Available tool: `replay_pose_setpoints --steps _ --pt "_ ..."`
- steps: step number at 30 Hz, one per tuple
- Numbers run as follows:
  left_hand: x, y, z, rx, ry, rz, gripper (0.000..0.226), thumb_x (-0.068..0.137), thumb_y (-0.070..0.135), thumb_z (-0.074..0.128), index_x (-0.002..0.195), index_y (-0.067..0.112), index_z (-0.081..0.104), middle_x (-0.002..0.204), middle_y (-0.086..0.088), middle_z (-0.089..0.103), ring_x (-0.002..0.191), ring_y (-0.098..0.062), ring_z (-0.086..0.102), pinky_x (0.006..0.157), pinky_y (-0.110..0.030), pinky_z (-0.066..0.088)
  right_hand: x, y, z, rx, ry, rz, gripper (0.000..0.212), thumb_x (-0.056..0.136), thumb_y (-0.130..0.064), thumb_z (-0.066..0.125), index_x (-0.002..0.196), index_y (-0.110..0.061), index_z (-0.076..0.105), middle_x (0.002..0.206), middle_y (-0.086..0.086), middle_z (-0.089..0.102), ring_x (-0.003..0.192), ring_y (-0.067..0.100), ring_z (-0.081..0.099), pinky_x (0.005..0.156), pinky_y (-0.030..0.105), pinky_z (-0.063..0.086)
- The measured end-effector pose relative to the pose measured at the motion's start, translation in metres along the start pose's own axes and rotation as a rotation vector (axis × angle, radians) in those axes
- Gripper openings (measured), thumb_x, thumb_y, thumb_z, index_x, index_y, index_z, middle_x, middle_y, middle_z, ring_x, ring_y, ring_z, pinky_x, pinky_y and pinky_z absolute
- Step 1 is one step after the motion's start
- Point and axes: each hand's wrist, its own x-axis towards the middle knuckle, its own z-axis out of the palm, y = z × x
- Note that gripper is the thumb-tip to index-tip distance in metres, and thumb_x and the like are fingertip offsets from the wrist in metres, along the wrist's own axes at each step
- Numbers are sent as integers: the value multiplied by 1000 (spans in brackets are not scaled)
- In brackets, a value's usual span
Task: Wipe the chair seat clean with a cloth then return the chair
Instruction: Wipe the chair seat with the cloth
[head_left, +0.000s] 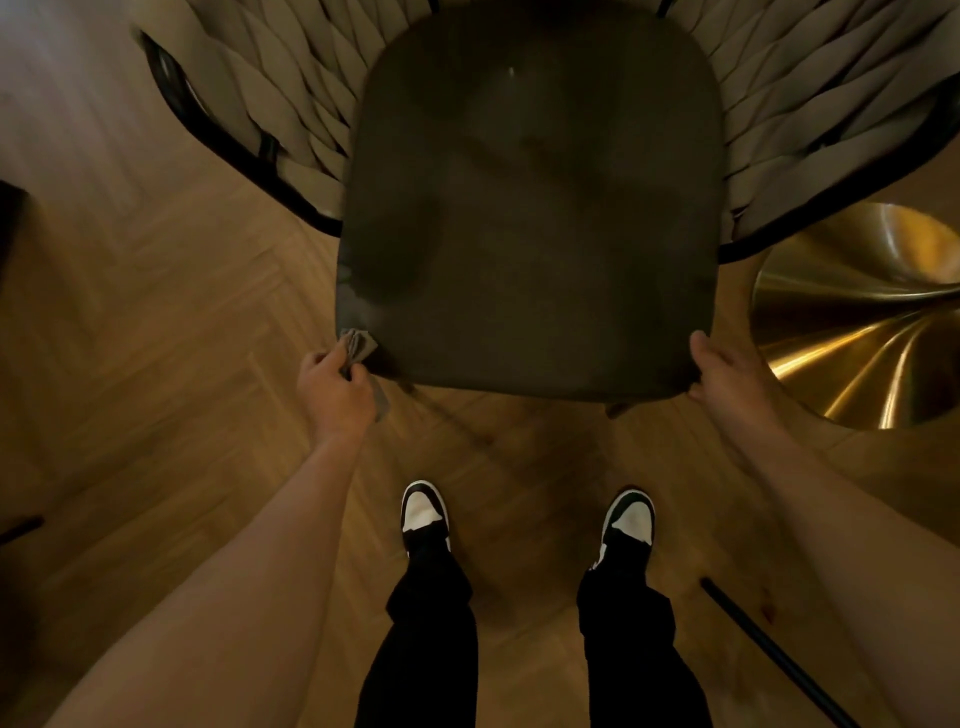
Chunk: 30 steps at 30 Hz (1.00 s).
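A chair with a dark seat cushion (530, 218) and a woven beige back (270, 88) on a black frame stands in front of me. Darker damp-looking streaks mark the cushion. My left hand (335, 389) grips a small grey cloth (361, 345) at the seat's front left corner. My right hand (727, 371) holds the seat's front right corner, thumb on top and fingers hidden under the edge.
A shiny brass table base (862, 322) stands close to the chair's right side. My two feet in black-and-white shoes (423, 514) are on the herringbone wood floor (156, 322) just before the seat. A black rod (774, 649) lies at the lower right.
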Motion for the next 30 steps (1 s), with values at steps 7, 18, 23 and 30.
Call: replay_pose_setpoints --steps 7,18,23,30 --pt "-42 28 36 26 -1 60 33 94 7 57 126 4 62 119 -12 55 94 -9 47 79 3 28 3 9 -12 171 -53 -34 68 87 -79 46 141 -39 53 126 -13 61 121 16 60 111 46 46" --pt "-149 122 138 -50 -304 277 35 92 14 61 127 15 61 121 1 50 96 -10 56 89 -29 53 0 9 -19 285 -145 -20 104 73 -80 40 155 -18 40 151 3 53 131 15 57 84 17 48" --pt "-173 152 173 24 -397 500 30 96 17 54 125 12 61 113 -6 52 94 -20 54 85 -35 51 3 14 -24 295 -162 -24 83 88 -76 27 145 -20 50 124 -7 64 104 2 62 88 20 50" --pt "-172 171 181 158 -428 705 30 98 18 51 126 13 61 114 -9 49 96 -22 48 83 -34 49 8 19 -31 158 -102 -23 66 91 -81 34 125 -32 64 123 -4 67 116 17 63 107 44 49"
